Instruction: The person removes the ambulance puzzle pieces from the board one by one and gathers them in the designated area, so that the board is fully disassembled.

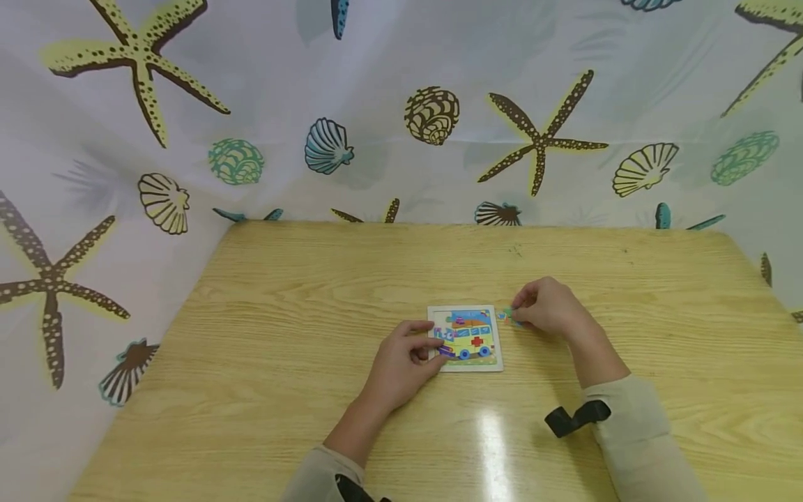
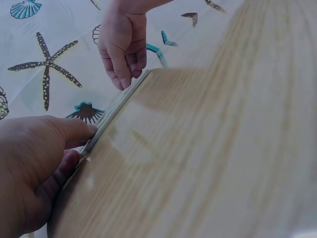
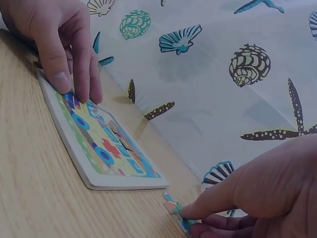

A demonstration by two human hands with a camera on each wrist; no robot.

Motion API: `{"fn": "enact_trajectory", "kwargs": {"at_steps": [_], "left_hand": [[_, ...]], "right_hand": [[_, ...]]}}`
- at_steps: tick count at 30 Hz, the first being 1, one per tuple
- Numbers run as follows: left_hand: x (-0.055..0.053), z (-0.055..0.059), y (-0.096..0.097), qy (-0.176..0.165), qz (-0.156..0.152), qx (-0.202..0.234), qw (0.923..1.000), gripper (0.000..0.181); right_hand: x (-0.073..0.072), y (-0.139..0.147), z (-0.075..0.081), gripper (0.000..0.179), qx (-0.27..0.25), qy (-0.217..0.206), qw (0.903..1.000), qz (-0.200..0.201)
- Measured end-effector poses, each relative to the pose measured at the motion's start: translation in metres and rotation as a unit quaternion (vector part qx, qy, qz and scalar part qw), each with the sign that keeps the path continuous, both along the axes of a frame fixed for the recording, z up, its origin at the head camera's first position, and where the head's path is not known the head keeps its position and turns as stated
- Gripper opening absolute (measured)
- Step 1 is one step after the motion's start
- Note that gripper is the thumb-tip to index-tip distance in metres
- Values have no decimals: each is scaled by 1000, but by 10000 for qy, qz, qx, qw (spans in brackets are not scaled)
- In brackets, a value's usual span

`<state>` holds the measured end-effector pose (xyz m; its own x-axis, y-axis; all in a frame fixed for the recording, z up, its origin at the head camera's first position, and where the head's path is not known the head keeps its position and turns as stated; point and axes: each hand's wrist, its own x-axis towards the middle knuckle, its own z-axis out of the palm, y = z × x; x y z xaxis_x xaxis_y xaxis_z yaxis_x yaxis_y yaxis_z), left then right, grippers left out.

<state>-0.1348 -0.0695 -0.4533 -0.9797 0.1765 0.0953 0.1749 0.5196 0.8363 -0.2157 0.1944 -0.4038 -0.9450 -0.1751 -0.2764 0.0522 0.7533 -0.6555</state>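
A small jigsaw puzzle (image 1: 467, 338) in a white frame lies flat on the table, picturing a yellow ambulance with a red cross. Part of its upper left shows bare, pale backing. My left hand (image 1: 404, 359) holds the puzzle at its left side, fingers and thumb bent over the frame and onto the picture. Just right of the frame, my right hand (image 1: 548, 307) pinches a colourful puzzle piece (image 3: 174, 207) between thumb and fingers, low over the table. The fingers partly cover this piece. In the left wrist view, only the frame's edge (image 2: 116, 110) shows.
The wood-grain table (image 1: 301, 300) extends around the puzzle on all sides. Behind it and at both sides hangs a white cloth (image 1: 383, 90) printed with starfish and shells. A black strap (image 1: 577, 418) sticks out from the right sleeve.
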Motion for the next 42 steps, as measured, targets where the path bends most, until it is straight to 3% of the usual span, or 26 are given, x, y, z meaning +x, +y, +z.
{"fn": "enact_trajectory", "kwargs": {"at_steps": [7, 21, 34, 42], "left_hand": [[1, -1, 1, -29, -30, -44, 10000, 20], [-1, 0, -2, -10, -75, -50, 10000, 22], [0, 1, -5, 139, -101, -103, 9998, 21], [0, 0, -5, 112, -127, -95, 9998, 21]], "right_hand": [[3, -8, 7, 15, 340, 335, 9983, 338], [-3, -38, 7, 14, 47, 178, 9912, 1314], [3, -53, -1, 10, 484, 714, 9866, 1384], [4, -55, -2, 9, 646, 670, 9847, 1476]]}}
